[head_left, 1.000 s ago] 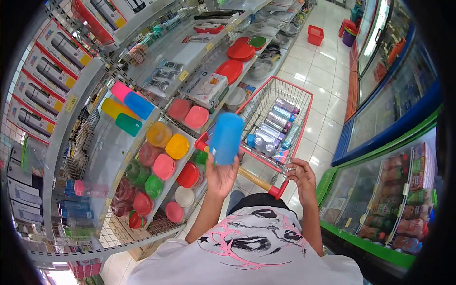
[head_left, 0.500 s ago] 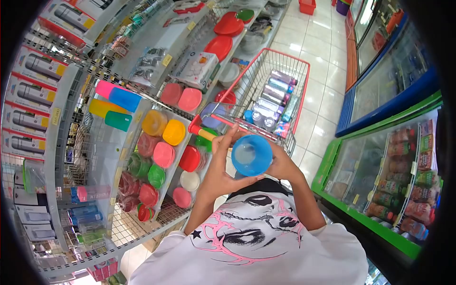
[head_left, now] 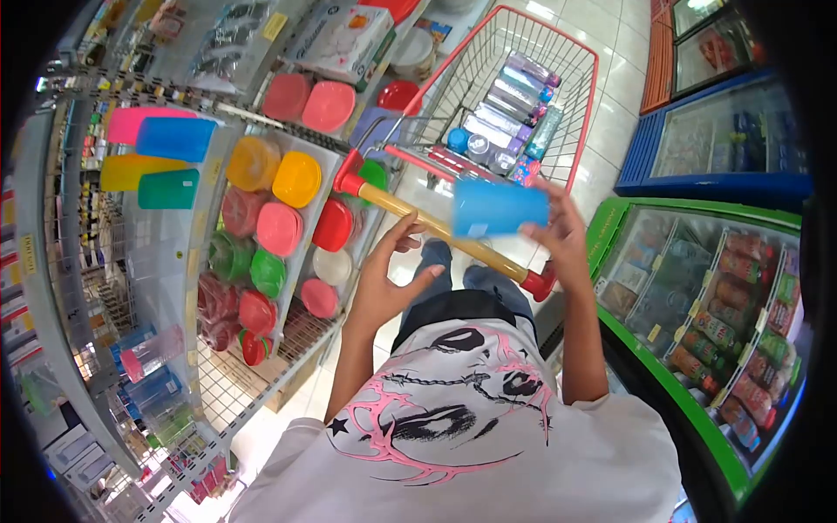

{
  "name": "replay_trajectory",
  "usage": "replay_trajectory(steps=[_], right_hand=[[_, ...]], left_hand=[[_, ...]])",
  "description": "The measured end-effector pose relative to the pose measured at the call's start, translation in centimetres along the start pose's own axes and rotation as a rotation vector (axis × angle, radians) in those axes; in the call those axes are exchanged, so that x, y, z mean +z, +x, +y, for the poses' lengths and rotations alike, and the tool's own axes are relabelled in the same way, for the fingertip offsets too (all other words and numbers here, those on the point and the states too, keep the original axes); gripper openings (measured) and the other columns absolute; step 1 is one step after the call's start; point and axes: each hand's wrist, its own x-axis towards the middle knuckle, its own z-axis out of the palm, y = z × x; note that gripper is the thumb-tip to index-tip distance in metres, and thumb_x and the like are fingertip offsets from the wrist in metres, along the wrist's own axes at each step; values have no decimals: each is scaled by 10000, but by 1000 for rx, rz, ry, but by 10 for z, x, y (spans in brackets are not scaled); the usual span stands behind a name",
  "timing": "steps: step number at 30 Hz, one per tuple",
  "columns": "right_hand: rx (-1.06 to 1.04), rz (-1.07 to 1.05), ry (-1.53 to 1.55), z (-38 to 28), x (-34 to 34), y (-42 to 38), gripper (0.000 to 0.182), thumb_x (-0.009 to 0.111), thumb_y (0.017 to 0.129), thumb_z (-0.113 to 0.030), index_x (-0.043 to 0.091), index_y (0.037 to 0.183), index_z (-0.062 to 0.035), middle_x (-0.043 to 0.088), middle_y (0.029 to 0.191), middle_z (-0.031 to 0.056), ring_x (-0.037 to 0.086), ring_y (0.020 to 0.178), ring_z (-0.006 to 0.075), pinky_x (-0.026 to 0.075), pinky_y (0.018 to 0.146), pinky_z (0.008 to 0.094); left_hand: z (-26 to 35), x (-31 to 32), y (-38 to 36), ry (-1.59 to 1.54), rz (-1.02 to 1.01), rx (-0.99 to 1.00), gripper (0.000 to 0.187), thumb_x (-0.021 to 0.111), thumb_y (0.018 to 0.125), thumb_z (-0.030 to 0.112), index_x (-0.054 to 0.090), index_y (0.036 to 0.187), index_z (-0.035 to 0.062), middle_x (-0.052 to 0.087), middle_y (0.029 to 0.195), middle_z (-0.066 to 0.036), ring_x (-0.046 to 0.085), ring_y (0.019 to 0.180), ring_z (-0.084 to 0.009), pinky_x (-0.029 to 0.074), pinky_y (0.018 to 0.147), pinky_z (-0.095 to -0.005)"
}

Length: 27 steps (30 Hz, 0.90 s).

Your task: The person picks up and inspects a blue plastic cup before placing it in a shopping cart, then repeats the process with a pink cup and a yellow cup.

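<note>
My right hand (head_left: 565, 240) grips a blue plastic cup (head_left: 499, 207) near its base; the cup lies sideways, slightly blurred by motion, with its mouth toward the left. Apart from the cup, my left hand (head_left: 384, 277) is open, thumb and fingers spread, just beside the yellow handle (head_left: 410, 209) of a shopping cart. Beyond the handle, the wire cart (head_left: 586, 131) with red rims holds several bottles (head_left: 510, 109) lying in rows.
Shelves at left carry pink, blue (head_left: 174, 138), yellow and teal cups lying on their sides. Stacks of coloured bowls (head_left: 281, 228) fill the rack beside the cart. A green-framed drinks fridge (head_left: 610, 231) stands close on the right, with a blue freezer (head_left: 632, 152) farther along the tiled aisle.
My left hand has let go of the cup and moved left. The right hand has carried the cup rightward and up, tipping it onto its side. The view has shifted.
</note>
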Motion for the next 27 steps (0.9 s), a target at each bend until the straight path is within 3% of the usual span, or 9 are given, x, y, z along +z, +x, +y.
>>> replay_trajectory(steps=[3, 6, 8, 11, 14, 16, 18, 27], right_hand=[[42, 264, -245, 17, -6, 51, 622, 789, 756, -88, 478, 1290, -17, 554, 1187, 129, 587, 1082, 228, 499, 911, 341], [54, 282, -581, 47, -9, 116, 681, 828, 716, -222, 497, 1268, 0, 575, 1176, 165, 593, 1090, 271, 496, 908, 370], [44, 228, -738, 84, -7, 159, 694, 831, 697, -256, 507, 1256, -4, 578, 1175, 188, 595, 1091, 303, 496, 904, 386], [-17, 87, -1027, 148, -4, 220, 708, 829, 669, -285, 517, 1244, -14, 576, 1174, 229, 591, 1092, 365, 492, 895, 421], [6, -55, -1216, 191, 10, 253, 701, 820, 660, -265, 512, 1239, -16, 568, 1165, 248, 586, 1078, 404, 496, 881, 446], [75, -110, -1269, 209, 17, 264, 693, 816, 661, -250, 506, 1234, -12, 567, 1158, 250, 589, 1064, 414, 501, 872, 455], [129, -189, -1381, 224, 25, 277, 716, 815, 660, -236, 480, 1248, -1, 566, 1153, 251, 603, 1044, 419, 515, 867, 471], [174, -332, -1529, 278, 30, 301, 661, 820, 676, -199, 444, 1184, -5, 538, 1190, 251, 622, 1027, 411, 554, 835, 465]], left_hand=[[-48, -23, -9, 0, 94, -129, 471, 711, 819, 39, 580, 1271, 41, 672, 1082, -103, 619, 898, -146, 477, 831, -276], [-132, -50, -30, -76, 215, -297, 349, 641, 899, 72, 581, 1240, 22, 672, 1055, -85, 625, 906, -139, 485, 836, -277], [-204, -64, -60, -181, 323, -507, 324, 609, 914, 110, 590, 1229, 33, 668, 1008, -72, 619, 843, -118, 486, 762, -254], [-312, -83, -144, -132, 329, -977, 420, 624, 904, 298, 585, 1220, 23, 670, 957, -81, 625, 778, -137, 495, 635, -268], [-339, -84, -244, -195, 396, -1339, 421, 635, 883, 384, 611, 1150, 60, 671, 893, -59, 617, 706, -127, 476, 555, -268], [-320, -85, -292, -223, 378, -1291, 360, 635, 890, 365, 621, 1127, 94, 668, 877, -45, 624, 709, -134, 488, 567, -270], [-305, -87, -320, -137, 330, -1415, 327, 621, 911, 327, 620, 1164, 120, 676, 910, -57, 637, 743, -152, 508, 600, -291], [-309, -75, -320, 54, 276, -1227, 318, 581, 943, 274, 609, 1217, 116, 687, 966, -88, 637, 814, -151, 512, 674, -296]])
